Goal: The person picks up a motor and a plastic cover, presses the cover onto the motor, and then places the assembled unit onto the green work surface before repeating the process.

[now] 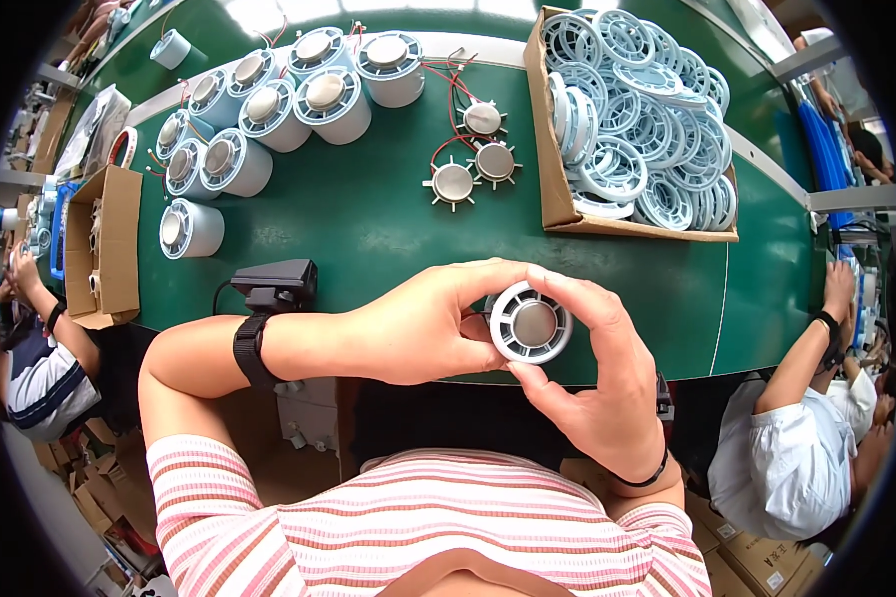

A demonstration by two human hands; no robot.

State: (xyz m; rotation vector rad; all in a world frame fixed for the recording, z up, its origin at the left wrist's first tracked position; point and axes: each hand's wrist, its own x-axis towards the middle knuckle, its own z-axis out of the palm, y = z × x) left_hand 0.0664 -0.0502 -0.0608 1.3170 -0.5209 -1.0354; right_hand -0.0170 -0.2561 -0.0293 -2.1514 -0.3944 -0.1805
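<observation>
Between my two hands is a pale round housing (pixel 534 324), with a spoked ring and a grey metal disc on its upper face. My left hand (pixel 433 323) is closed around its left side, and some of those fingers are hidden behind it. From the right, my right hand (pixel 607 373) grips its rim, thumb at the lower edge and fingers at the top. Farther off on the green table lie several spoked metal discs (pixel 455 183) with red wires. Left of these stand several pale blue cylinders (pixel 326 107) with similar disc tops.
A cardboard box (pixel 558 204) heaped with pale blue rings (pixel 652 129) stands at the far right. Another cardboard box (pixel 119 239) is on the left, near a black device (pixel 277 284). Other people work at both sides, one in a white top (pixel 782 438) at right.
</observation>
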